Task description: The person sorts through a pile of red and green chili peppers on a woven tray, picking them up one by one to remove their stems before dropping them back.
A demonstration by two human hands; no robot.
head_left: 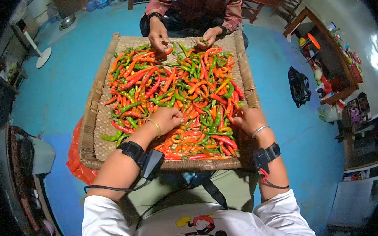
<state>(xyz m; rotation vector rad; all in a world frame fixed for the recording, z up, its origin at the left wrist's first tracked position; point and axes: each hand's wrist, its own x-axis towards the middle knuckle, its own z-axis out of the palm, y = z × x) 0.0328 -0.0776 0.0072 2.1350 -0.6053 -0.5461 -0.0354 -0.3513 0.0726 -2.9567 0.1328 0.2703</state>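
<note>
Red, orange and green chili peppers (pixel 187 87) lie heaped in a rectangular woven tray (pixel 94 124) in front of me. My left hand (pixel 166 119) is over the lower middle of the heap, its fingers curled in at the peppers; whether a pepper is between them is hidden. At the heap's right edge, beside the tray's right side, my right hand (pixel 249 119) touches the peppers with bent fingers, and its fingertips are partly hidden. Both forearms wear black straps.
Across the tray another person (pixel 194 8) has both hands at the far peppers, one holding a green pepper. A red plastic bag (pixel 78 156) lies beside the tray's left side. A black bag (pixel 299 86) lies on the blue floor, near a wooden shelf at right.
</note>
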